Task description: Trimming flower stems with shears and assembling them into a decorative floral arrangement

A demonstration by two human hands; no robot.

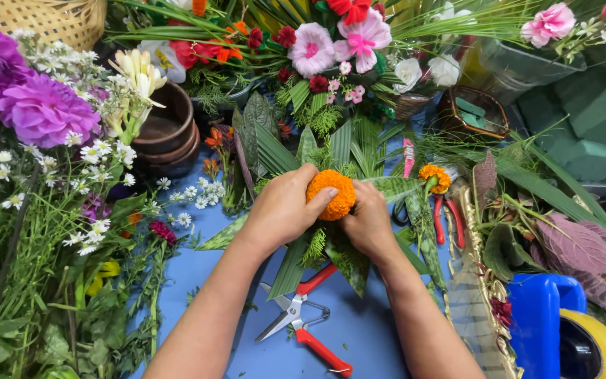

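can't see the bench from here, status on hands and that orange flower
Left hand and right hand both grip the orange marigold over fanned green leaves. Red-handled shears lie open below, clear of both.

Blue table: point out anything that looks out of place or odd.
Nothing looks damaged or spilled. The red-handled shears lie open on the blue table, below the left hand and right hand holding an orange marigold.

A blue bench [359,330] carries red-handled shears [303,317], lying open. Left of the shears lie leafy stems with small white daisies [71,210]; beyond them stacked brown bowls [166,130]; right of them green foam blocks [590,133].
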